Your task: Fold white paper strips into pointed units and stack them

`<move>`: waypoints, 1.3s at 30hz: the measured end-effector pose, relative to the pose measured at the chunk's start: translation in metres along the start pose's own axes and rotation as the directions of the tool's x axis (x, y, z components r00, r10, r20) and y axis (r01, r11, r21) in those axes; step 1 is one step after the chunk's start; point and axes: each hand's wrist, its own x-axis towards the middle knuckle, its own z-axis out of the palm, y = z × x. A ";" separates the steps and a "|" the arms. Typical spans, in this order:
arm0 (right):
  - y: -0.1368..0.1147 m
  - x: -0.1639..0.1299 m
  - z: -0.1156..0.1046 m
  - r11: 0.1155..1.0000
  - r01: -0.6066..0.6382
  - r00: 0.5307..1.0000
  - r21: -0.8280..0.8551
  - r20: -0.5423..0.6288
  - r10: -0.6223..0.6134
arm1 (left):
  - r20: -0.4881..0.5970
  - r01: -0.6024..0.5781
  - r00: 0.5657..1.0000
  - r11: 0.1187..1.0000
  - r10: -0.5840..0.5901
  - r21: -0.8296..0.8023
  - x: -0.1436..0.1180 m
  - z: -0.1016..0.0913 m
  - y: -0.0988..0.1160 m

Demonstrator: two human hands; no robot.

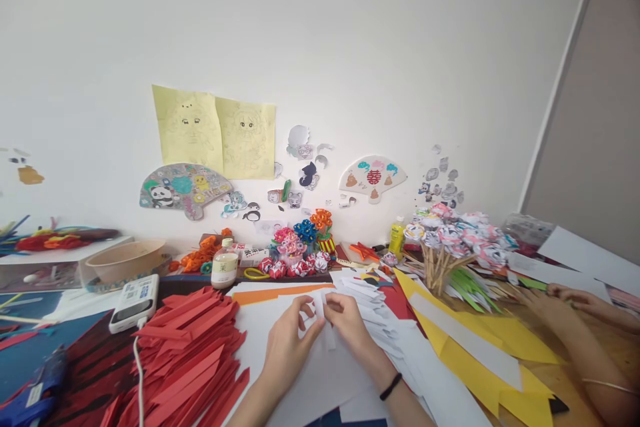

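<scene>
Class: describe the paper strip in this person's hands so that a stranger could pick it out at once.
Find the large white sheet at the front centre, with a heap of red strips to its left. Over it, the left hand and right hand pinch a slim white strip. Being held sets it apart from the loose white strips lying to the right.

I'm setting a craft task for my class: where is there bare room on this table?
A patch of white sheet lies bare below the left hand and right hand; some brown tabletop shows between the yellow paper and the co-worker's forearm. Crowded: the red strips, the white strips and the paper flowers.
</scene>
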 end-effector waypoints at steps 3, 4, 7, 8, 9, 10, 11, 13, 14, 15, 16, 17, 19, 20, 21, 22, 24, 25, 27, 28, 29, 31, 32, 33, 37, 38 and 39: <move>0.003 0.001 0.001 0.998 -0.013 1.000 -0.062 -0.010 0.013 | -0.010 0.000 1.000 1.000 0.000 0.016 -0.001 0.001 -0.001; 0.003 0.001 0.002 0.996 -0.006 1.000 -0.093 -0.023 0.004 | -0.023 0.001 1.000 1.000 -0.001 0.019 -0.001 0.001 -0.001; 0.001 -0.002 0.004 0.969 0.084 0.991 -0.232 -0.086 -0.107 | -0.057 -0.005 0.998 1.000 0.006 0.018 0.000 -0.001 -0.001; -0.001 -0.003 0.005 0.953 0.123 0.983 -0.276 -0.099 -0.156 | -0.058 -0.010 0.998 1.000 0.011 0.010 0.000 -0.001 0.000; -0.002 -0.004 0.006 0.937 0.158 0.974 -0.311 -0.105 -0.199 | -0.057 -0.014 0.998 1.000 0.014 -0.002 0.000 -0.001 0.000; -0.004 -0.005 0.006 0.925 0.182 0.967 -0.333 -0.108 -0.230 | -0.055 -0.015 0.998 1.000 0.014 -0.014 0.000 -0.001 0.000; -0.005 -0.006 0.007 0.919 0.193 0.963 -0.344 -0.114 -0.245 | -0.055 -0.011 0.998 1.000 0.010 -0.026 0.001 0.000 -0.001; -0.005 -0.006 0.008 0.923 0.176 0.964 -0.342 -0.130 -0.231 | -0.065 0.004 0.998 0.999 -0.007 -0.045 0.003 0.000 -0.003; -0.005 -0.006 0.008 0.932 0.157 0.969 -0.327 -0.132 -0.210 | -0.076 0.012 0.997 0.998 -0.016 -0.055 0.004 0.000 -0.005; -0.004 -0.006 0.008 0.943 0.135 0.975 -0.305 -0.126 -0.181 | -0.087 0.017 0.996 0.997 -0.023 -0.069 0.005 0.000 -0.007; -0.003 -0.006 0.008 0.954 0.113 0.983 -0.279 -0.110 -0.149 | -0.097 0.019 0.995 0.996 -0.027 -0.089 0.006 0.000 -0.008; -0.002 -0.006 0.009 0.964 0.092 0.989 -0.251 -0.086 -0.117 | -0.103 0.018 0.994 0.993 -0.030 -0.114 0.007 -0.001 -0.010; 0.000 -0.006 0.009 0.979 0.058 0.997 -0.197 -0.036 -0.066 | -0.105 0.023 0.994 0.986 -0.041 -0.166 0.008 -0.003 -0.012; 0.001 -0.006 0.010 0.984 0.046 0.999 -0.171 -0.019 -0.050 | -0.104 0.030 0.993 0.983 -0.050 -0.182 0.009 -0.004 -0.012; 0.001 -0.006 0.010 0.989 0.036 0.999 -0.145 -0.007 -0.037 | -0.103 0.038 0.993 0.982 -0.058 -0.186 0.009 -0.005 -0.012; 0.002 -0.007 0.011 0.993 0.026 1.000 -0.119 -0.001 -0.026 | -0.103 0.046 0.993 0.983 -0.065 -0.175 0.009 -0.006 -0.012; 0.003 -0.007 0.012 0.997 0.009 1.000 -0.077 -0.006 -0.010 | -0.117 0.047 0.991 0.994 -0.058 -0.101 0.008 -0.008 -0.010; 0.003 -0.007 0.013 0.998 0.005 1.000 -0.067 -0.015 -0.006 | -0.128 0.033 0.991 0.998 -0.038 -0.044 0.007 -0.009 -0.010; 0.004 -0.007 0.014 0.998 -0.003 0.999 -0.064 -0.035 0.001 | -0.161 -0.015 0.986 0.997 0.028 0.081 0.005 -0.010 -0.010; 0.004 -0.007 0.015 0.998 -0.008 0.999 -0.064 -0.039 0.006 | -0.181 -0.043 0.981 0.989 0.068 0.140 0.004 -0.010 -0.010; 0.004 -0.007 0.015 0.998 -0.015 0.999 -0.061 -0.037 0.012 | -0.198 -0.072 0.974 0.978 0.112 0.198 0.003 -0.010 -0.011; 0.003 -0.007 0.017 0.998 -0.029 0.999 -0.049 -0.019 0.028 | -0.211 -0.140 0.954 0.938 0.214 0.317 0.001 -0.011 -0.013; 0.003 -0.008 0.017 0.998 -0.032 0.999 -0.044 -0.010 0.032 | -0.203 -0.181 0.941 0.908 0.272 0.379 0.000 -0.011 -0.014; 0.003 -0.008 0.018 0.999 -0.033 0.999 -0.043 -0.006 0.033 | -0.184 -0.225 0.926 0.871 0.331 0.436 -0.001 -0.012 -0.015; 0.000 -0.008 0.018 0.998 -0.018 1.000 -0.055 -0.018 0.017 | -0.108 -0.395 0.848 0.754 0.519 0.524 0.000 -0.015 -0.015; -0.001 -0.007 0.017 0.998 -0.014 1.000 -0.054 -0.016 0.013 | -0.113 -0.420 0.835 0.757 0.538 0.500 0.001 -0.015 -0.014; -0.001 -0.007 0.017 0.999 -0.011 1.000 -0.051 -0.011 0.010 | -0.131 -0.430 0.834 0.780 0.536 0.455 0.001 -0.015 -0.013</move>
